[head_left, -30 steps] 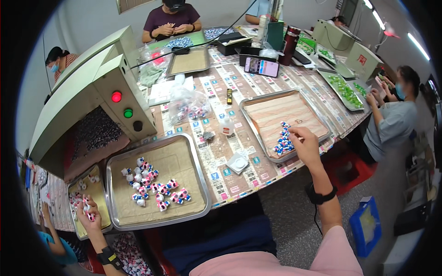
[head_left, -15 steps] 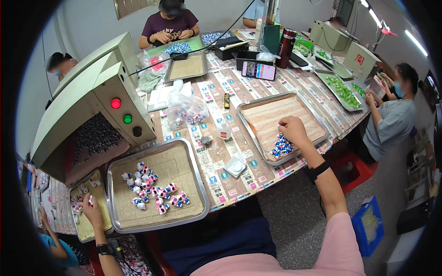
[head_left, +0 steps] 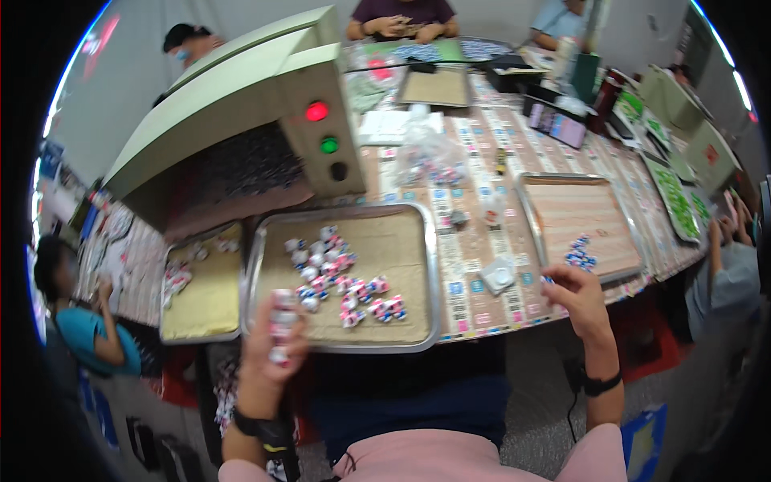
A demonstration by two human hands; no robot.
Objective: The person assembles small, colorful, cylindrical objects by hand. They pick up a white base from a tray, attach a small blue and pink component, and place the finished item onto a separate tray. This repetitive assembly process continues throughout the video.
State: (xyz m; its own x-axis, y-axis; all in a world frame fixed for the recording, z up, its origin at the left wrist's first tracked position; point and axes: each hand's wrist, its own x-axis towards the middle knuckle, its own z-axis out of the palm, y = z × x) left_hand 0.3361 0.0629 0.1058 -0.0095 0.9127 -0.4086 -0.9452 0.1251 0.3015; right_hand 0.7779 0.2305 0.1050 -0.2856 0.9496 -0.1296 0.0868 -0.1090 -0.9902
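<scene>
My left hand (head_left: 271, 347) is closed around several small white-and-pink plastic figure pieces (head_left: 283, 320), blurred by motion, at the front left corner of a large metal tray (head_left: 401, 333). White, pink and blue figure pieces (head_left: 329, 277) lie in a cluster on that tray's beige lining. My right hand (head_left: 582, 301) is off the near left edge of the right-hand tray (head_left: 590, 201), thumb and finger pinched on a small blue-and-white piece (head_left: 548, 279). A small pile of blue-and-white pieces (head_left: 580, 254) rests in that tray.
A cream machine (head_left: 233, 120) with red and green lights stands behind the large tray. A yellow-lined tray (head_left: 205, 297) holds white and pink pieces. A white dish (head_left: 499, 275), a small bottle (head_left: 491, 213) and a plastic bag (head_left: 432, 153) occupy the table. Other people sit around it.
My left hand has come up from the yellow-lined tray with white-and-pink pieces. My right hand has drawn back from the right-hand tray with a small piece. The view has turned left.
</scene>
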